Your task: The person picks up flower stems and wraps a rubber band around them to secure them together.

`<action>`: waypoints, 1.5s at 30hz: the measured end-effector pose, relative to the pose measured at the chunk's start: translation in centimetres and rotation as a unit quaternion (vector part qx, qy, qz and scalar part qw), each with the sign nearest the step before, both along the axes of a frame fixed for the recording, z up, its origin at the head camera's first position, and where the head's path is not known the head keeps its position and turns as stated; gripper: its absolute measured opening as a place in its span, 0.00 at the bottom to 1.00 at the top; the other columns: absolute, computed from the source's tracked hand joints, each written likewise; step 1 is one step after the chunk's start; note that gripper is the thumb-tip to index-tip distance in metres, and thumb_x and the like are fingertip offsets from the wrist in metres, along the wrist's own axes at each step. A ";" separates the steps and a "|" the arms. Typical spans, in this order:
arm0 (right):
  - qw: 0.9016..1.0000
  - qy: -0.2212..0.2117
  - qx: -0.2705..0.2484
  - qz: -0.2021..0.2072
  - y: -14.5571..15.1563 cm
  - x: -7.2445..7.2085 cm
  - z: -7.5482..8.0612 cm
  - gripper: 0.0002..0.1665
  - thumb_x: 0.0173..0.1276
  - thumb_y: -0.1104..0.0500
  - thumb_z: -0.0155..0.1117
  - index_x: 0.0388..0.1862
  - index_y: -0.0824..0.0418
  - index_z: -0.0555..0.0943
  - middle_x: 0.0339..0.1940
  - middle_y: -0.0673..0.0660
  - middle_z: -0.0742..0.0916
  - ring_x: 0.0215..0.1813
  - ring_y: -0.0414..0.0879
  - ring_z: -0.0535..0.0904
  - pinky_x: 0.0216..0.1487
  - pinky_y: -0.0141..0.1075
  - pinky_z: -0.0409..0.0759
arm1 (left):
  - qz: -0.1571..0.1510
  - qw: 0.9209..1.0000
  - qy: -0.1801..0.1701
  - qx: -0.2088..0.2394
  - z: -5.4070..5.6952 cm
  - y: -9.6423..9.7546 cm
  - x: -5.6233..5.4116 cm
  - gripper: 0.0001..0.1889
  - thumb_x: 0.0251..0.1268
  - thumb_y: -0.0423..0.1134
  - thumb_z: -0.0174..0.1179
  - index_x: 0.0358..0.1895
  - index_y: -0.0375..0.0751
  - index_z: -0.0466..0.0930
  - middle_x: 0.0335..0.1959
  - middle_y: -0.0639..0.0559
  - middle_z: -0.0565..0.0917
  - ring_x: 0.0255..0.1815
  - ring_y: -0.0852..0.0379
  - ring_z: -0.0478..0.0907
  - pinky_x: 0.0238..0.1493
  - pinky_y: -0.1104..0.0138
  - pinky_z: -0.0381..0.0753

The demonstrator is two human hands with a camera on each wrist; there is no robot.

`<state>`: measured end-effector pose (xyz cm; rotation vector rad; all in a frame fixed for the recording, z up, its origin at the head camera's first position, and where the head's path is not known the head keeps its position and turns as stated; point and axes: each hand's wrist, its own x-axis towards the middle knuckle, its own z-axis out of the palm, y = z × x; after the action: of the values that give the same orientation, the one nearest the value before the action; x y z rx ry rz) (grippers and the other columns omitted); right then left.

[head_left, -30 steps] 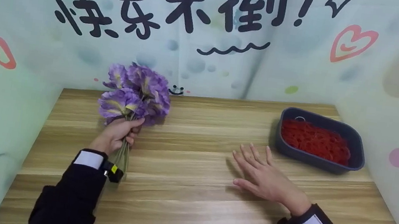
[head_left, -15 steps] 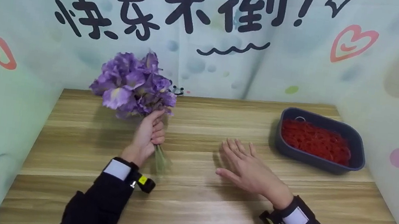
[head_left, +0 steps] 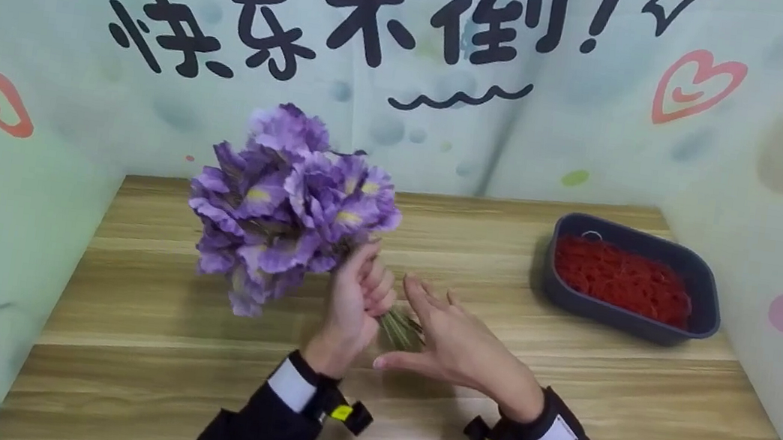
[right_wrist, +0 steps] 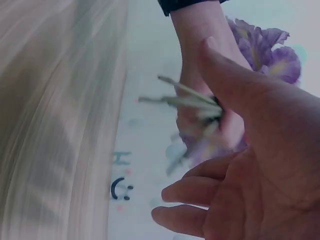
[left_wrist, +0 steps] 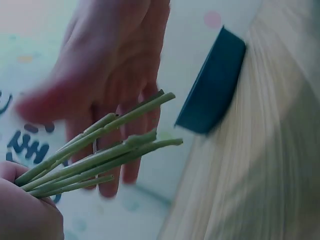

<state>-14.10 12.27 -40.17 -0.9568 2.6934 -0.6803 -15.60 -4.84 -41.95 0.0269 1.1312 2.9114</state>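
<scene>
A bunch of purple irises (head_left: 287, 206) is held in the left hand (head_left: 355, 298) over the left-central part of the wood-grain counter (head_left: 188, 383). The left hand's fingers are curled firmly round the stems just below the blooms; the blooms lean to the left, and the cut green stem ends (left_wrist: 107, 145) project toward the right hand (head_left: 465, 351). The right hand's fingers are extended, with the thumb spread wide from them, and grip nothing; the stem ends lie near the gap between, though whether they touch the hand cannot be told. To the right, well apart from the bunch, a dark blue rounded rectangular tub (head_left: 704, 307) stands on the counter, holding a mass of red bands (head_left: 618, 280). Behind the counter hangs a pale backdrop (head_left: 431, 149) with black lettering.
</scene>
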 end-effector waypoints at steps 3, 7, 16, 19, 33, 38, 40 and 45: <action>1.000 -0.006 -0.011 -0.009 -0.3 0.2 -0.2 0.68 0.63 0.34 0.76 0.85 0.69 0.55 0.82 0.74 0.67 0.80 0.72 0.68 0.82 0.68 0.59 | -0.018 1.000 0.017 0.003 0.3 1.2 1.1 0.27 0.80 0.40 0.46 0.14 0.55 0.58 0.09 0.66 0.59 0.11 0.69 0.51 0.14 0.74 0.48; 1.000 0.007 -0.020 -0.006 -0.4 0.3 -0.8 0.54 0.68 0.46 0.74 0.82 0.72 0.62 0.75 0.75 0.76 0.72 0.71 0.78 0.79 0.69 0.64 | -0.022 0.999 0.033 0.019 0.7 2.3 2.3 0.26 0.80 0.39 0.44 0.14 0.54 0.57 0.10 0.65 0.58 0.12 0.67 0.49 0.16 0.74 0.47; 0.998 0.067 -0.022 -0.005 -0.4 0.5 -1.7 0.11 0.66 0.64 0.63 0.46 0.67 0.83 0.38 0.61 0.88 0.39 0.57 0.87 0.51 0.54 0.88 | 0.006 0.998 0.036 0.049 0.9 3.3 3.7 0.22 0.79 0.35 0.41 0.19 0.53 0.58 0.11 0.64 0.57 0.15 0.64 0.47 0.21 0.73 0.45; 0.997 0.076 -0.009 -0.006 -0.4 0.5 -1.8 0.09 0.70 0.64 0.60 0.27 0.60 0.76 0.22 0.53 0.79 0.25 0.48 0.77 0.28 0.44 0.82 | 0.012 0.998 0.028 0.048 0.8 3.2 3.7 0.19 0.79 0.34 0.41 0.23 0.51 0.60 0.11 0.65 0.58 0.14 0.64 0.48 0.20 0.73 0.46; 0.997 0.069 0.034 -0.032 -0.7 0.5 -1.6 0.26 0.75 0.60 0.59 0.15 0.51 0.64 0.15 0.46 0.67 0.19 0.42 0.65 0.19 0.37 0.68 | 0.014 0.998 -0.010 0.059 0.9 1.4 2.6 0.27 0.81 0.37 0.42 0.15 0.53 0.54 0.10 0.64 0.58 0.12 0.67 0.51 0.18 0.75 0.48; 0.992 0.102 0.058 -0.037 -0.9 0.4 -1.6 0.29 0.78 0.55 0.60 0.14 0.54 0.66 0.14 0.47 0.67 0.17 0.42 0.63 0.16 0.37 0.65 | 0.007 0.993 -0.025 0.114 0.4 0.7 1.7 0.26 0.80 0.37 0.41 0.14 0.54 0.59 0.08 0.64 0.64 0.09 0.68 0.57 0.17 0.76 0.50; 0.992 0.101 0.065 -0.042 -1.0 0.3 -1.8 0.28 0.77 0.56 0.61 0.14 0.54 0.67 0.14 0.47 0.67 0.17 0.43 0.63 0.17 0.37 0.64 | -0.003 0.990 -0.033 0.140 0.0 0.4 1.3 0.26 0.79 0.36 0.40 0.14 0.54 0.63 0.07 0.64 0.66 0.08 0.69 0.60 0.15 0.77 0.52; 0.991 0.096 0.084 -0.050 -1.1 -0.1 -2.2 0.27 0.75 0.58 0.61 0.13 0.53 0.65 0.14 0.47 0.67 0.18 0.44 0.62 0.17 0.37 0.63 | -0.019 0.981 -0.068 0.182 -0.8 -0.3 0.3 0.27 0.78 0.35 0.40 0.12 0.54 0.65 0.07 0.63 0.68 0.07 0.69 0.63 0.14 0.77 0.54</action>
<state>-14.17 11.12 -42.40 -0.8919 2.9277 -0.3866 -15.30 -5.14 -42.70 -0.1426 0.5624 2.9864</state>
